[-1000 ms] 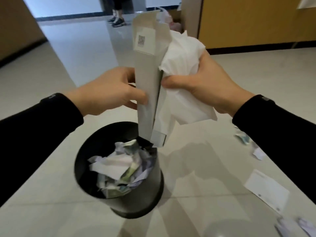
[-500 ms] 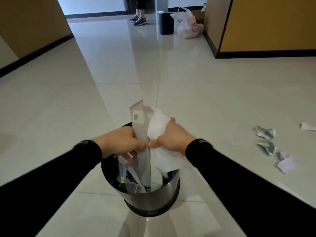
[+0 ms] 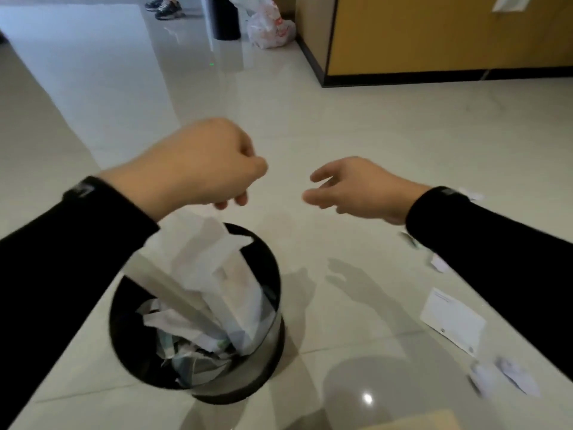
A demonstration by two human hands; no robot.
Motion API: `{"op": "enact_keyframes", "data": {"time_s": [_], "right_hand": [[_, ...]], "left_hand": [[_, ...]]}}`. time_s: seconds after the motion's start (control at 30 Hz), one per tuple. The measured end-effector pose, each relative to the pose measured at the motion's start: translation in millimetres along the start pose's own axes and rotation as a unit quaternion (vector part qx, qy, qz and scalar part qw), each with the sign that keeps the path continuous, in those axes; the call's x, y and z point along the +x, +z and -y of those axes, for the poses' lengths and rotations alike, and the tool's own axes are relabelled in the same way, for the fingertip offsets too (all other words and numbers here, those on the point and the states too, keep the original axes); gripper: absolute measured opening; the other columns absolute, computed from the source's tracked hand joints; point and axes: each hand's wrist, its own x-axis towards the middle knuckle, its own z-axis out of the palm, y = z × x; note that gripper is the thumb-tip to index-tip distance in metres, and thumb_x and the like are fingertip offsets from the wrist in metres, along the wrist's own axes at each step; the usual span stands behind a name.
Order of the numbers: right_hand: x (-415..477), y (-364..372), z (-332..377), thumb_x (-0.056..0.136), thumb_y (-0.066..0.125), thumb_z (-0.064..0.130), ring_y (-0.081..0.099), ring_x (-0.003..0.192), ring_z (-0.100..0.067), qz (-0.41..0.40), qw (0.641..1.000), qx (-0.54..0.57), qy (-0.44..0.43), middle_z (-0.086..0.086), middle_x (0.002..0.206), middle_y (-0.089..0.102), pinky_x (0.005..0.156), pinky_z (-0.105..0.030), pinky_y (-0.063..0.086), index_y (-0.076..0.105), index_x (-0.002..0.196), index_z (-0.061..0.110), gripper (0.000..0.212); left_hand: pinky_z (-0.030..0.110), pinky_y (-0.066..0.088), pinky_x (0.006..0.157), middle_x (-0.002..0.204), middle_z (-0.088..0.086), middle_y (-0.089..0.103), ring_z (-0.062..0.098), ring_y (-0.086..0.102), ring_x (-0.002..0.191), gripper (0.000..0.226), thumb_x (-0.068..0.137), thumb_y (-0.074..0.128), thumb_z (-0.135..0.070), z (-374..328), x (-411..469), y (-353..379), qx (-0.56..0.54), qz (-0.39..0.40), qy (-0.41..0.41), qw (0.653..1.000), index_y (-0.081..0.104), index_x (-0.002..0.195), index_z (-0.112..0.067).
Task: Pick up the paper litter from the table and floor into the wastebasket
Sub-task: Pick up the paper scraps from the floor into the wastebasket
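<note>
A black wastebasket [image 3: 274, 274] stands on the tiled floor below my hands, full of crumpled paper. A long white folded sheet and tissue [image 3: 204, 259] stick up out of it, leaning left. My left hand [image 3: 198, 162] hovers just above that sheet, fingers loosely curled and holding nothing. To the right of the basket, my right hand [image 3: 356, 189] is empty with its fingers spread. More litter lies on the floor at right: a white card [image 3: 452, 324], crumpled scraps [image 3: 511, 373] and small bits [image 3: 438, 262].
At the far end of the floor stand a second black bin [image 3: 223, 17] and a white plastic bag [image 3: 269, 26], with a person's shoes [image 3: 164, 7] beside them. A yellow-brown counter [image 3: 434, 35] fills the upper right. A tan edge [image 3: 412, 422] shows at the bottom.
Both hands pushed the long paper and tissue down into the wastebasket, let go and lifted away. The right hand has moved off to the right.
</note>
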Motion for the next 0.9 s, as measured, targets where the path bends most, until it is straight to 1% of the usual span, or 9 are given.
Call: {"op": "enact_keyframes", "data": {"time_s": [0.1,0.17,0.23,0.3,0.47,0.6,0.67,0.77,0.9], "right_hand": [[-13,-32,-49,0.084,0.067,0.025,0.068,0.09,-0.022,-0.041,0.996,-0.03,0.067,-0.014,0.108,0.07,0.083,-0.031,0.05,0.058,0.123,0.006,0.045],[-26,-47,-81,0.084,0.065,0.026,0.062,0.079,-0.018,-0.053,0.992,-0.047,0.105,-0.009,0.11,0.069,0.077,-0.027,0.044,0.058,0.123,0.009,0.043],[-37,-56,-110,0.084,0.064,0.027,0.058,0.082,-0.016,-0.064,0.988,-0.053,0.128,-0.004,0.112,0.068,0.078,-0.024,0.04,0.058,0.123,0.013,0.042],[-50,-65,-142,0.084,0.062,0.029,0.056,0.088,-0.015,-0.073,0.984,-0.061,0.152,-0.001,0.114,0.066,0.079,-0.024,0.04,0.058,0.122,0.017,0.04],[-84,-81,-236,0.084,0.06,0.026,0.053,0.084,-0.016,-0.073,0.972,-0.082,0.209,-0.002,0.116,0.065,0.077,-0.025,0.043,0.06,0.118,0.018,0.035],[-108,-72,-321,0.082,0.061,0.022,0.057,0.095,-0.017,-0.051,0.96,-0.067,0.266,-0.005,0.117,0.064,0.081,-0.025,0.044,0.063,0.11,0.014,0.029],[-117,-67,-355,0.082,0.063,0.024,0.058,0.1,-0.019,-0.035,0.955,-0.062,0.289,-0.006,0.119,0.063,0.079,-0.024,0.041,0.063,0.113,0.012,0.033],[-127,-59,-391,0.081,0.065,0.029,0.058,0.106,-0.021,-0.048,0.948,-0.037,0.312,-0.006,0.119,0.062,0.076,-0.024,0.039,0.06,0.114,0.013,0.038],[-149,-36,-422,0.085,0.059,0.035,0.057,0.111,-0.023,-0.027,0.941,-0.067,0.332,-0.008,0.122,0.061,0.084,-0.026,0.043,0.057,0.119,0.012,0.041]], "left_hand": [[0.029,0.054,0.068,0.076,0.0,0.075,0.017,0.063,0.059,0.018,0.08,0.051,-0.027,-44,25,35,0.005,0.02,0.099,0.995,0.065,0.076,-0.016],[0.033,0.053,0.077,0.085,0.002,0.073,0.021,0.063,0.074,0.017,0.081,0.051,-0.027,-77,41,65,0.026,0.054,0.146,0.987,0.066,0.083,-0.019],[0.032,0.051,0.073,0.084,-0.001,0.072,0.021,0.064,0.082,0.018,0.082,0.05,-0.028,-105,52,96,0.038,0.091,0.176,0.979,0.065,0.086,-0.019],[0.031,0.05,0.069,0.084,-0.001,0.072,0.021,0.064,0.081,0.018,0.082,0.049,-0.028,-135,62,125,0.045,0.125,0.197,0.971,0.065,0.085,-0.018],[0.033,0.051,0.074,0.089,0.006,0.071,0.025,0.064,0.083,0.025,0.084,0.048,-0.026,-181,76,197,0.083,0.189,0.223,0.953,0.067,0.089,-0.01],[0.027,0.04,0.07,0.084,-0.003,0.061,0.02,0.056,0.084,0.021,0.085,0.048,-0.03,-188,78,244,0.142,0.212,0.229,0.939,0.065,0.091,-0.019],[0.027,0.04,0.071,0.084,-0.005,0.059,0.019,0.056,0.084,0.02,0.086,0.047,-0.03,-192,79,262,0.176,0.231,0.227,0.93,0.064,0.092,-0.021],[0.028,0.044,0.071,0.088,-0.005,0.061,0.018,0.056,0.082,0.019,0.087,0.046,-0.032,-196,78,273,0.208,0.246,0.213,0.922,0.062,0.094,-0.024],[0.025,0.042,0.071,0.098,-0.006,0.066,0.014,0.053,0.079,0.023,0.089,0.043,-0.035,-187,69,275,0.265,0.271,0.213,0.901,0.06,0.103,-0.027]]}}
